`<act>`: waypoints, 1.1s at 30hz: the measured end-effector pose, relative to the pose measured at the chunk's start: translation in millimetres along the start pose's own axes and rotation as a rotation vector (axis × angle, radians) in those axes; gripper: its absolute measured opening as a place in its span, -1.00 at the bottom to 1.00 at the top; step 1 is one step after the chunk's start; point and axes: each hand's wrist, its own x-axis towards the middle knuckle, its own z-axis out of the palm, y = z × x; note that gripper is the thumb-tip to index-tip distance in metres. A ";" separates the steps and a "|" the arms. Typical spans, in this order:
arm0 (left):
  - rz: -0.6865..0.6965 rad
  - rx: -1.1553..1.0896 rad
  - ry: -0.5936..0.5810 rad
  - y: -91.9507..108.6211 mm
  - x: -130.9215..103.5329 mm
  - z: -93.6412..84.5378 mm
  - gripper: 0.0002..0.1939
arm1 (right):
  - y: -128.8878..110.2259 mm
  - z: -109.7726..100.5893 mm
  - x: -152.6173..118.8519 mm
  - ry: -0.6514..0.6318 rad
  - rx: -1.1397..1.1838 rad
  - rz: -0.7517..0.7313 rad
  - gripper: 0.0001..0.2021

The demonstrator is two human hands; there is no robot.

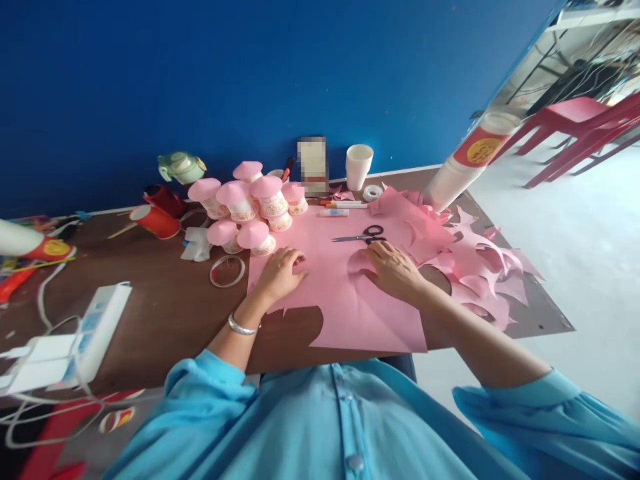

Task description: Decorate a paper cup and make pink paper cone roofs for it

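A large sheet of pink paper (315,267) with cut-out curves lies in front of me. On its left part my left hand (283,273) rests with loosely bent fingers, thumb apart, holding nothing. My right hand (393,268) lies palm down on the right, its thumb spread. Its fingertips are at the lower handle loop of the scissors (353,237); whether they touch is unclear. The scissors' blades point left. Beyond my left hand stand several small paper cups with pink cone roofs (268,188), some stacked. A glue stick (334,213) and markers (345,205) lie behind the scissors.
Pink paper scraps (480,260) pile up at the right, beside a tall stack of paper cups (467,160). A tape roll (227,271), red cups (156,221) and a power strip (103,327) with cables are leftward. A white cup (359,167) stands by the blue wall.
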 end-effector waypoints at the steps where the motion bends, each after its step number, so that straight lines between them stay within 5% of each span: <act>1: 0.004 -0.024 0.001 -1.2 -0.2 -0.8 -0.85 | 0.5 0.1 3.0 -0.008 0.010 -0.008 -0.67; 5: 0.009 -0.045 0.073 -1.3 -3.2 -1.1 -0.85 | -8.7 7.4 9.7 0.037 0.032 -0.029 -0.65; 9: 0.007 0.017 0.106 2.9 -6.2 1.5 -0.68 | -47.1 25.1 -8.9 0.103 0.147 -0.110 -0.45; 11: -0.010 0.044 0.085 3.5 -6.3 2.7 -0.68 | -69.2 31.8 -21.6 0.059 0.282 -0.287 -0.44; 14: -0.033 0.033 0.074 1.0 -5.4 3.6 -0.70 | -86.2 34.6 -23.9 -0.054 0.504 -0.758 -0.52; 15: -0.040 0.019 0.082 -0.4 -5.0 3.6 -0.70 | -87.0 34.9 -18.7 -0.023 0.517 -0.720 -0.52; 17: -0.056 -0.011 0.107 -3.1 -4.1 3.2 -0.67 | -85.9 36.4 -3.8 0.132 0.425 -0.346 -0.48; 19: -0.065 -0.034 0.121 -5.0 -3.0 2.3 -0.67 | -88.2 39.9 8.6 0.121 0.347 -0.121 -0.34; 21: -0.063 -0.049 0.115 -6.1 -1.9 1.3 -0.71 | -96.2 43.4 12.6 0.044 0.446 -0.339 -0.29; 23: -0.061 -0.065 0.104 -6.6 -1.2 0.6 -0.75 | -104.9 44.8 10.8 -0.072 0.630 -0.823 -0.57; 24: -0.062 -0.072 0.104 -6.8 -0.9 0.4 -0.75 | -107.6 44.6 9.8 -0.096 0.697 -0.946 -0.71; 25: -0.065 -0.077 0.105 -7.0 -0.8 0.3 -0.76 | -109.1 44.0 9.4 -0.059 0.714 -0.903 -0.73; 28: -0.067 -0.076 0.109 -7.7 -0.5 0.1 -0.75 | -112.5 40.6 10.6 0.165 0.518 -0.216 -0.56; 29: -0.065 -0.077 0.109 -8.0 -0.5 0.0 -0.76 | -115.5 39.3 10.1 0.152 0.488 -0.188 -0.51; 32: -0.065 -0.085 0.106 -8.4 -0.7 -0.3 -0.76 | -126.6 34.0 4.7 0.023 0.582 -0.720 -0.59; 33: -0.065 -0.083 0.104 -8.1 -1.1 -0.3 -0.76 | -127.1 31.7 3.4 0.019 0.601 -0.752 -0.65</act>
